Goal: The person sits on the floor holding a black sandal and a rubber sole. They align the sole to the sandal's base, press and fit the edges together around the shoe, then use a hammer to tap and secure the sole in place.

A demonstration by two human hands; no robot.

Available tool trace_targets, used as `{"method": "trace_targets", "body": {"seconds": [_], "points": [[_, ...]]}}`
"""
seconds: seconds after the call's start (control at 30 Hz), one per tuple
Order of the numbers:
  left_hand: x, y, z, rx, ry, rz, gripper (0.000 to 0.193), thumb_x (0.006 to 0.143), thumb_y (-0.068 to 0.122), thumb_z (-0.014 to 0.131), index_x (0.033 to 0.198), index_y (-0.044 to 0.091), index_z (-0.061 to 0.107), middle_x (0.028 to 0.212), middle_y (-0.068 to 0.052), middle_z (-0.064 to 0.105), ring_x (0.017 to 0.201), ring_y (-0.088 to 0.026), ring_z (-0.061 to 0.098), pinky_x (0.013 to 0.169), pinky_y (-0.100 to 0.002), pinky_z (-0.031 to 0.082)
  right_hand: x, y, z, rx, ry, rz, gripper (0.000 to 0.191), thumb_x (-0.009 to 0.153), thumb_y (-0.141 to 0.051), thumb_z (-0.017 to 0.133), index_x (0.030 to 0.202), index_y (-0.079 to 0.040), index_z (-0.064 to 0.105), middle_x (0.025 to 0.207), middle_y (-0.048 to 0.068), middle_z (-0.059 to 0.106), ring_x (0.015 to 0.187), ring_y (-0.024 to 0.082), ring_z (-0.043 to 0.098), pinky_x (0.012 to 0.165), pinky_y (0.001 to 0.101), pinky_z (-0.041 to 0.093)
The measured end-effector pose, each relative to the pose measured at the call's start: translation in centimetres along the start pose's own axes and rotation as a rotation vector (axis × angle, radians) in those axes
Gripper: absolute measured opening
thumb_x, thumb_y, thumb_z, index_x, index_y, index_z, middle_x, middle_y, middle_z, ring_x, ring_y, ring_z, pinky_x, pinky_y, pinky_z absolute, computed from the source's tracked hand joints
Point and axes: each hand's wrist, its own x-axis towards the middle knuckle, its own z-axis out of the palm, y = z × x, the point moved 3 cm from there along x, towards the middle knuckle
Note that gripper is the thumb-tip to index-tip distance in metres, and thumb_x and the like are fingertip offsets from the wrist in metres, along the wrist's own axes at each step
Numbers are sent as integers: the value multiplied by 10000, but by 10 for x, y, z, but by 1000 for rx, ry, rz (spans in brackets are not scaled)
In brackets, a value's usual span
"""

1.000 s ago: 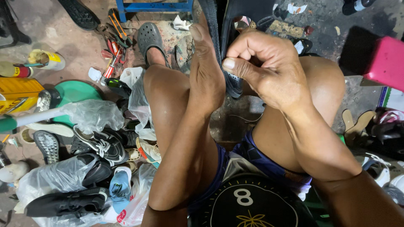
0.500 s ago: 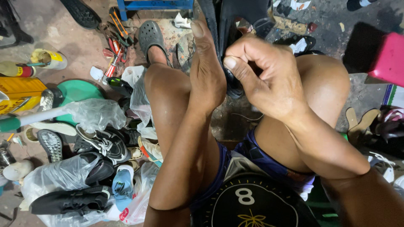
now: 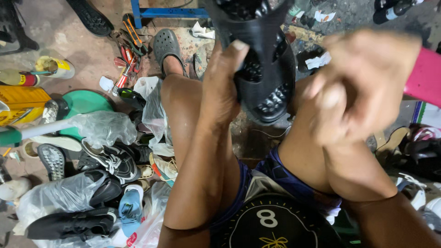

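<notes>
My left hand (image 3: 220, 87) grips a black shoe (image 3: 264, 59) with its treaded sole turned up toward me, thumb pressed on the sole's edge. The shoe is held above and between my bare knees. My right hand (image 3: 353, 92) is blurred, raised to the right of the shoe and apart from it, fingers curled loosely; whether anything thin is pinched in it cannot be told. My left foot in a grey perforated clog (image 3: 166, 46) rests on the floor beyond my knee.
Piled shoes and plastic bags (image 3: 92, 183) crowd the floor at the left, with a black-and-white sneaker (image 3: 112, 160). Screwdrivers and pliers (image 3: 126, 50) lie near the clog. A green lid (image 3: 85, 103), yellow box (image 3: 20, 103), blue stand leg (image 3: 156, 11) and pink object (image 3: 425, 76) surround me.
The right hand, which was on the shoe beside the left hand, has pulled away to the right and toward me. The shoe's sole now shows fully.
</notes>
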Motion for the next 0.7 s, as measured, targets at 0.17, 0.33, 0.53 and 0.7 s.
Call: {"method": "trace_targets", "body": {"seconds": [0.17,0.33,0.53,0.7], "points": [[4,12,7,-89,-84,33,906,983,597,632,1514,-101,407,1466,-183,570,1325,-260,601,1180,-376,477,-34,40,1,373,-79,540,185,1160,-124,575,1234,45,576,1020,72,611,760,100,549,708,215,473],[1,19,11,5,-83,153,968,955,630,628,1564,-56,318,1472,-170,535,1299,-229,576,1104,-363,490,-44,55,10,980,-274,697,338,1143,-276,545,1220,50,586,952,40,668,773,57,594,709,206,473],[1,15,10,-35,-75,139,969,1004,649,613,1584,-78,344,1416,-243,601,1231,-258,605,1048,-355,486,-51,49,14,1163,-349,770,480,1115,-291,553,1424,76,527,1208,100,661,1096,135,614,992,299,496],[6,28,10,115,-153,176,817,989,602,651,1433,-71,514,1329,-214,662,1290,-216,584,1125,-344,479,-47,49,5,1051,-374,638,363,1154,-204,548,1365,91,561,1239,116,658,1144,141,611,1014,289,486]]}}
